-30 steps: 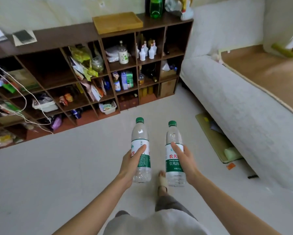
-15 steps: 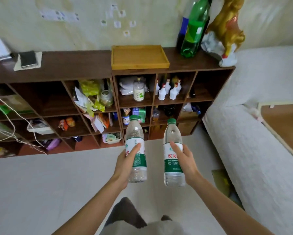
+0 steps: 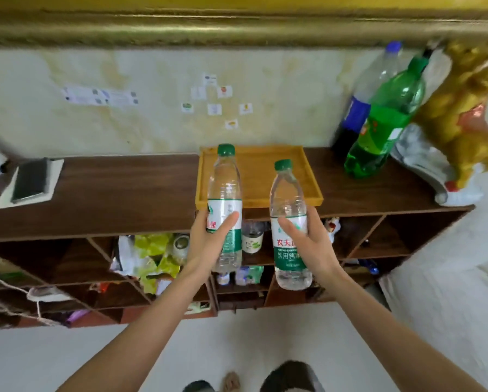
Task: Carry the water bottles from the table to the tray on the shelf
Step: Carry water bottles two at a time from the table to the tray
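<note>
Tray (image 3: 258, 176) bare (bottles (image 3: 225, 190) short)

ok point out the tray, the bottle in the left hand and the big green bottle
tray (image 3: 258, 172), head view, bare floor of the tray
left-hand bottle (image 3: 224, 179), head view, clear upper body
big green bottle (image 3: 384, 128), head view, green label area

My feed looks evenly, softly lit with faint shadows; motion blur smears the frame's edges, and wide-angle distortion bends the shelf (image 3: 124, 199).

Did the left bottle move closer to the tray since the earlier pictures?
Yes. The left bottle, held in the left hand, now overlaps the tray on the shelf; earlier it was far below.
</note>
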Demonstrator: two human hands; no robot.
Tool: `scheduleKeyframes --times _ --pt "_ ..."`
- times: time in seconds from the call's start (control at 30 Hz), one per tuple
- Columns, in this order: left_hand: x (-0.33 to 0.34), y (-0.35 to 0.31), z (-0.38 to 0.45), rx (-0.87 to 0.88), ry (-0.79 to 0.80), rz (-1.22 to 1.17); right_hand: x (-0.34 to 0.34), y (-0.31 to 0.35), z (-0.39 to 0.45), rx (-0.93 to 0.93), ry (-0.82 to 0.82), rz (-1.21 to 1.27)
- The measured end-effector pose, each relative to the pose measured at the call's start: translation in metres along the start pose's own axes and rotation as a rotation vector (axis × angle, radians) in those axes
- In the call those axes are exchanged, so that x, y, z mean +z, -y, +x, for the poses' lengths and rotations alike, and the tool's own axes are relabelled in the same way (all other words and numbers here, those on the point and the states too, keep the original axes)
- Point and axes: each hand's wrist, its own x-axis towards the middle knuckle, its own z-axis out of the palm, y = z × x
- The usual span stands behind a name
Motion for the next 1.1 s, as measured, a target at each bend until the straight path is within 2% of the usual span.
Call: scheduleKeyframes --times 0.2,0.4,0.7,0.83,1.1 --pt "0.019 -0.027 0.115 0.088 -0.147 -0.084 0.012 0.018 0.133 -0.096 -0.007 0.027" --pt "0.034 -0.032 0.197 0.083 -0.278 -0.075 0.025 0.022 0.249 -0.137 0.061 -0.025" --pt "0.025 -0.030 0.271 0.114 -0.210 0.021 0.043 0.033 0.339 -0.175 0.108 -0.065" --pt "0.013 -0.026 0.301 0.128 -0.154 0.108 0.056 0.029 0.351 -0.151 0.071 -0.077" --pt "0.004 -0.023 0.328 0.143 -0.042 0.103 0.072 0.013 0.348 -0.164 0.024 -0.153"
